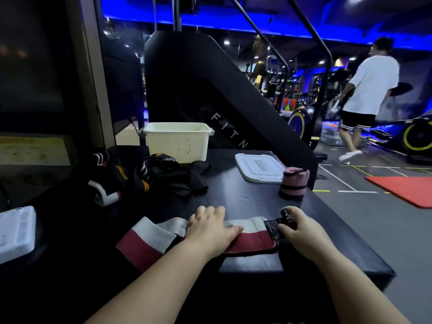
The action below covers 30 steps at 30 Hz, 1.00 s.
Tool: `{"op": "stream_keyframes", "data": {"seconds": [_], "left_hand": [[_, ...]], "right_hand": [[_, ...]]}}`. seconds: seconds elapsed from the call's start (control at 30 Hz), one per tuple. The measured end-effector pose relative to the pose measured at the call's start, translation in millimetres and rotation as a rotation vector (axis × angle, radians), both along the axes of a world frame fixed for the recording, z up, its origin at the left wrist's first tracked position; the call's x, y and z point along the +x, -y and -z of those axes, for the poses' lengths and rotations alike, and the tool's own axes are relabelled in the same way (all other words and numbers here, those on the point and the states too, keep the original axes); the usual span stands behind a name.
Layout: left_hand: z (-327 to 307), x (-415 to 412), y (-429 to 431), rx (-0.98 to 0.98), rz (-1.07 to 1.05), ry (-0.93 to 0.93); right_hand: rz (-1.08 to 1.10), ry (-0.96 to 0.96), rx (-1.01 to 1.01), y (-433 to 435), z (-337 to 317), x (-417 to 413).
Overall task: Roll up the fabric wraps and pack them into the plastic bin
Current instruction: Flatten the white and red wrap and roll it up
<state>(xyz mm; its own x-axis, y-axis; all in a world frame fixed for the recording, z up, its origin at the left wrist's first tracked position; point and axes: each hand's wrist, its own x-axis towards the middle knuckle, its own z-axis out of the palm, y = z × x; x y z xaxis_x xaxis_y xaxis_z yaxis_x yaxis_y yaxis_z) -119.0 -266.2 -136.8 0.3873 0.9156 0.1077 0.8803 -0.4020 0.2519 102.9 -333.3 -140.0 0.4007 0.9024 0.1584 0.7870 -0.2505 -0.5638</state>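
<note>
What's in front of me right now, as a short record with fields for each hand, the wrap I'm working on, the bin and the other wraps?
left hand: flat on the red and white fabric wrap, pressing it to the black table
right hand: grips the wrap's black end
wrap: laid out, mostly unrolled
cream plastic bin: upright, lid off, contents hidden
white plastic lid: flat, right of bin
pink rolled wrap: standing beside the lid
black striped wraps: loose pile before the bin
</note>
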Motion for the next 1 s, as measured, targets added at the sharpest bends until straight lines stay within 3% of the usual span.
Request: {"op": "stream_keyframes", "data": {"seconds": [0.23, 0.53, 0.8, 1.0], "left_hand": [[8, 15, 12, 0.029, 0.074, -0.063], [3, 12, 6, -0.146, 0.117, -0.103], [2, 13, 4, -0.176, 0.126, -0.147], [4, 12, 3, -0.154, 0.124, -0.128]], "right_hand": [[0.049, 0.034, -0.014, 20, 11, 18], [0.096, 0.201, 0.006, 21, 19, 15], [0.112, 0.024, 0.073, 29, 15, 18], [0.148, 0.181, -0.006, 25, 9, 8]]}}
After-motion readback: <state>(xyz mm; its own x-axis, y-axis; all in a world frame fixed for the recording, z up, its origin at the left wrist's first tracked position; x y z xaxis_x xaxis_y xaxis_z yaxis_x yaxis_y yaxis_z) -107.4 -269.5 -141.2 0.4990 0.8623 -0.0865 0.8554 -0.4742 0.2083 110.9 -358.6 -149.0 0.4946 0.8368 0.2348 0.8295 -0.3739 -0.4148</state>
